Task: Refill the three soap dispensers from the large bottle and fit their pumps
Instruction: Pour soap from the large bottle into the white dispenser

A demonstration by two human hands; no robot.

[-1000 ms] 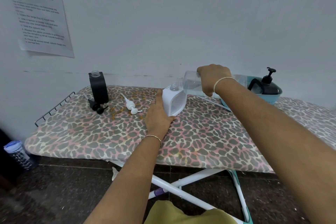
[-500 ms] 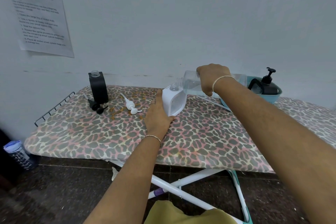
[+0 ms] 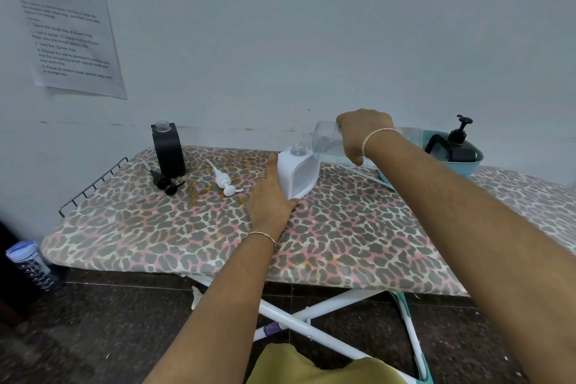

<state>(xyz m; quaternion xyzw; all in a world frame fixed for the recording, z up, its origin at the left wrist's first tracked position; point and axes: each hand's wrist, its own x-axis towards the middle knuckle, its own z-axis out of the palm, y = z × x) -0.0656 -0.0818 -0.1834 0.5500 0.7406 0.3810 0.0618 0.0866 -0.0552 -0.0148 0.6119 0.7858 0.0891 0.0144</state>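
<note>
A white soap dispenser (image 3: 299, 174) without its pump stands tilted on the leopard-print ironing board (image 3: 343, 234). My left hand (image 3: 271, 196) holds its left side and base. My right hand (image 3: 361, 134) grips the large clear bottle (image 3: 324, 142), tipped on its side with its neck over the white dispenser's opening. A black dispenser (image 3: 168, 148) with an open neck stands at the back left. In front of it lies a black pump (image 3: 166, 184), and a white pump (image 3: 224, 181) lies to its right. Another black dispenser (image 3: 458, 146) with its pump fitted sits in a teal basket (image 3: 467, 167).
A printed sheet (image 3: 62, 22) hangs on the wall at the left. A water bottle (image 3: 28, 265) stands on the dark floor left of the board. The board's white legs (image 3: 311, 318) cross underneath. A wire rack (image 3: 93, 185) edges the board's left end.
</note>
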